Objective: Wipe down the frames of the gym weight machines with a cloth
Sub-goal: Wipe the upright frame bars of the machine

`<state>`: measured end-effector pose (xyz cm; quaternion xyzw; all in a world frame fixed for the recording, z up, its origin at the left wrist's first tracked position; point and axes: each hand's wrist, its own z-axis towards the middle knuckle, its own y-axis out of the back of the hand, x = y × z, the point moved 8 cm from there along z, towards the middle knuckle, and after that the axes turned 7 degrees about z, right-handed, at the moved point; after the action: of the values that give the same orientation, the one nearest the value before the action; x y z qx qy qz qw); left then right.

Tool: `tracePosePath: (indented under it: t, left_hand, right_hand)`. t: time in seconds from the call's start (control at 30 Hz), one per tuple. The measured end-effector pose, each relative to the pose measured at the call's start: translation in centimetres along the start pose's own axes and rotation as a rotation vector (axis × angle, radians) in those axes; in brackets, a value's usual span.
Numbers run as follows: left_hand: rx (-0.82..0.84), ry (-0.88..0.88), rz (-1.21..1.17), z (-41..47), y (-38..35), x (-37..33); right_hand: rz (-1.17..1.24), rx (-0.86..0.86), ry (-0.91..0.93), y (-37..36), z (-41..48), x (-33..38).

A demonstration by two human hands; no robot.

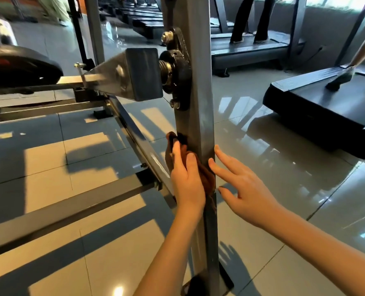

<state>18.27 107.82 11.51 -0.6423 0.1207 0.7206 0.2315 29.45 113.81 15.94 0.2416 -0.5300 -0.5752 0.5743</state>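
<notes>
A grey upright post [198, 116] of the weight machine frame stands in the middle of the view. My left hand [187, 178] presses a dark brown cloth [207, 178] flat against the post's left face, fingers straight and pointing up. My right hand [241, 186] hovers just right of the post with its fingers spread, the fingertips close to the post's edge; whether they touch it I cannot tell. A black pivot bracket [178, 67] with bolts sits higher on the post.
Grey frame rails [74, 201] run across the tiled floor at left. A black weight plate [17, 67] sits at the far left. Treadmills [318, 103] stand at right and behind, with people's legs on them. The post's base plate [225, 278] lies near my arms.
</notes>
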Motion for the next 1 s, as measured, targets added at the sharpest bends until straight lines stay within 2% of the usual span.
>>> tracePosePath:
  t: [0.1,0.2,0.23,0.27,0.4,0.47,0.57,0.7,0.8,0.87,0.93,1.0]
  left_hand:
    - [-0.025,0.055,-0.046,0.2,0.0,0.7]
    - [-0.058,0.350,-0.161,-0.8,0.4,4.2]
    - [-0.056,0.367,-0.191,-0.8,0.3,4.3]
    - [-0.057,0.345,-0.209,-0.5,0.2,3.7]
    - [-0.028,0.037,-0.105,1.4,-0.4,-0.8]
    - [-0.032,0.105,-0.086,2.1,-0.4,0.9]
    - [-0.057,0.375,-0.164,1.3,0.0,4.7]
    - [-0.106,0.199,-0.081,-2.1,-0.2,1.9]
    - [-0.092,0.145,-0.040,-2.0,-0.2,0.0]
    - [-0.093,0.184,-0.061,0.7,0.3,0.4]
    - [-0.087,0.315,-0.093,2.3,0.3,1.7]
    - [-0.105,0.280,-0.121,1.2,0.0,1.6]
  right_hand:
    - [-0.057,0.002,0.026,0.1,0.1,-0.4]
    - [-0.061,0.007,0.001,-0.2,-0.1,-0.7]
    - [-0.071,-0.004,0.007,-0.2,-0.2,-0.6]
    - [-0.080,-0.016,0.019,-0.1,-0.2,-0.5]
    - [-0.060,-0.036,0.038,0.2,0.2,-0.5]
    - [-0.057,-0.040,0.042,0.1,0.1,-0.6]
    - [-0.068,-0.049,0.048,-0.1,-0.1,-0.7]
    - [-0.041,-0.052,0.063,0.0,-0.1,-0.5]
    - [-0.031,-0.044,0.064,0.0,0.1,-0.6]
    - [-0.030,-0.044,0.070,-0.1,0.2,-0.5]
    - [-0.023,-0.049,0.067,-0.1,0.2,-0.5]
    - [-0.013,-0.029,0.061,-0.2,0.0,-0.7]
